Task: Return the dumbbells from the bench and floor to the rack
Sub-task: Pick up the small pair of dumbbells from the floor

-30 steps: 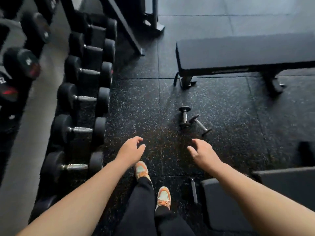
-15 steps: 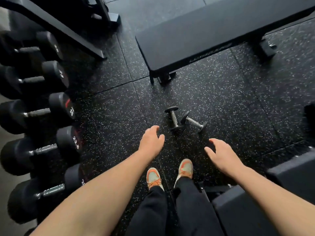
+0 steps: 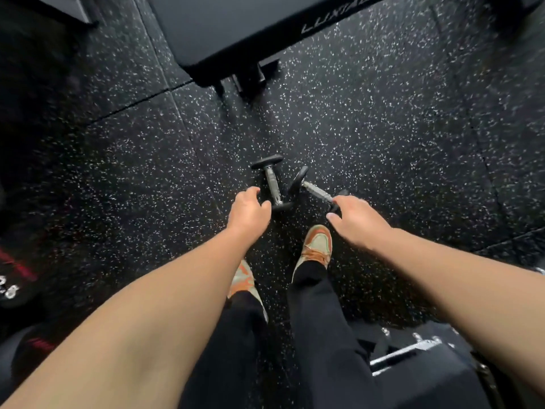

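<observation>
Two small dumbbells with black heads and knurled metal handles lie on the speckled black floor in front of my feet. The left dumbbell points away from me; the right dumbbell lies at an angle beside it. My left hand hovers open just left of the left dumbbell's near head. My right hand is open, its fingers over the right dumbbell's near end, hiding that head. Neither hand grips anything. The rack's dumbbells show only at the far left edge.
A black padded bench stands across the top, its foot close behind the dumbbells. Another bench or pad with a metal bracket sits at lower right beside my right leg. My orange shoes stand just short of the dumbbells.
I have stepped and bent toward the floor dumbbells. Both hands reached forward and now sit right at them; the rack has slid almost out of view on the left.
</observation>
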